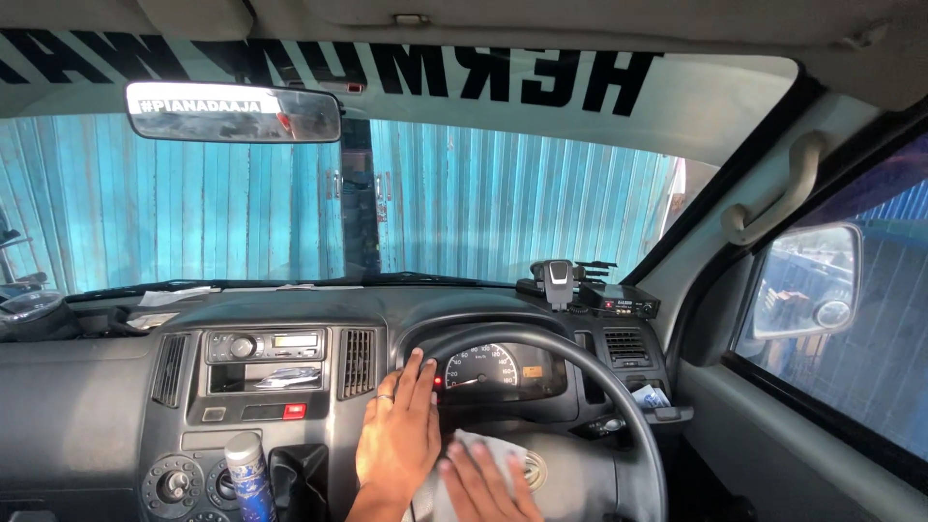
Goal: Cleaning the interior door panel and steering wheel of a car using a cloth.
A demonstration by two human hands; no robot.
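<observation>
Wiping at the wheel hub with a cloth

Pressing flat, the right hand point(480, 486) lies with fingers spread on a pale grey cloth point(488, 462) laid against the hub of the black steering wheel point(633, 425), at the bottom of the view; it pins the cloth rather than clenching it. Just beside it, the left hand point(399, 435) is open and released, holding nothing, its palm on the wheel's left side and its fingertips reaching up to the rim by the edge of the instrument cluster point(498, 367). A ring shows on one finger.

Left of the hands, low in the centre console, stands a spray can point(249, 476) with a grey cap and a blue printed label. Above it sit round heater dials point(174, 485), a red hazard button point(294, 411) and the radio point(266, 343) between two vents.

Farther off, on the dashboard top to the right, a phone holder point(558, 282) stands next to a small black box point(619, 302); papers point(164, 298) lie at the left. Across the top of the windscreen runs a white banner strip point(677, 97) with large black block letters, seen mirrored from inside. A smaller white lettered sticker crosses the rear-view mirror point(232, 112). Beyond the glass stands a blue corrugated wall point(503, 203).
</observation>
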